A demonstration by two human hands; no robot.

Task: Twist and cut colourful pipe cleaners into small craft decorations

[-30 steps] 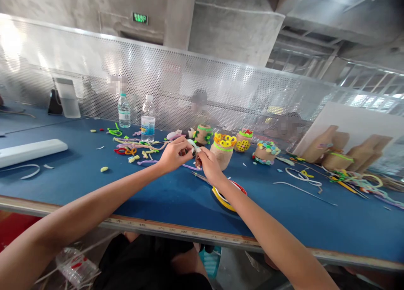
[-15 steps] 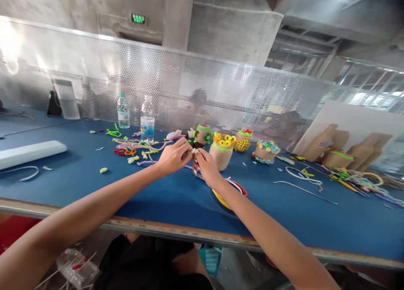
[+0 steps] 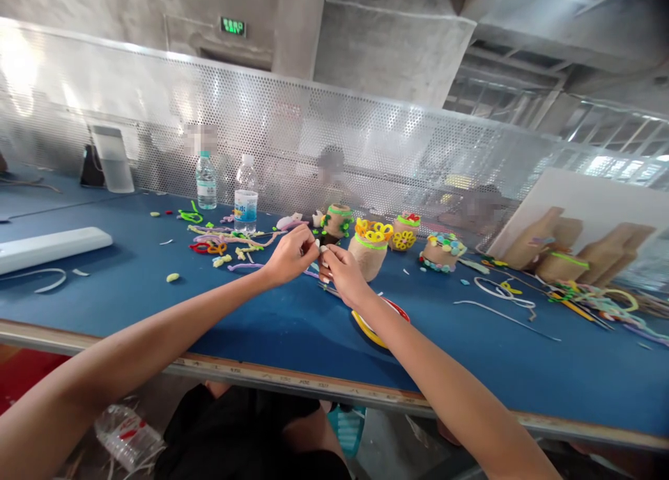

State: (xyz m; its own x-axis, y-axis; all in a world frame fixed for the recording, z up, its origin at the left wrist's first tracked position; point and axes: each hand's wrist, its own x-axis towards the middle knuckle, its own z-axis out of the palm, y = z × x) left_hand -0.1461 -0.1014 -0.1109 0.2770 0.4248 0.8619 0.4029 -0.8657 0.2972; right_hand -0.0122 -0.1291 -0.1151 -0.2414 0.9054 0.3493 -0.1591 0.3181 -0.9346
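While the left hand (image 3: 289, 258) and right hand (image 3: 343, 276) tightly pinch a small white pipe-cleaner bit (image 3: 320, 247) above the blue table (image 3: 293, 334), it seems light, soft and bendable, best held at its ends.

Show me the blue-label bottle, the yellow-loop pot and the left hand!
Bottle with blue label (image 3: 245, 205): head view, on the label.
Pot with yellow loops (image 3: 366, 262): head view, on its brown side.
Left hand (image 3: 289, 257): head view, on the back.

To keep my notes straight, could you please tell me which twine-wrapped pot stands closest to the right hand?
The tall pot just beyond the right hand, with yellow pipe-cleaner loops on its rim and a lime-green band; the others stand farther off.
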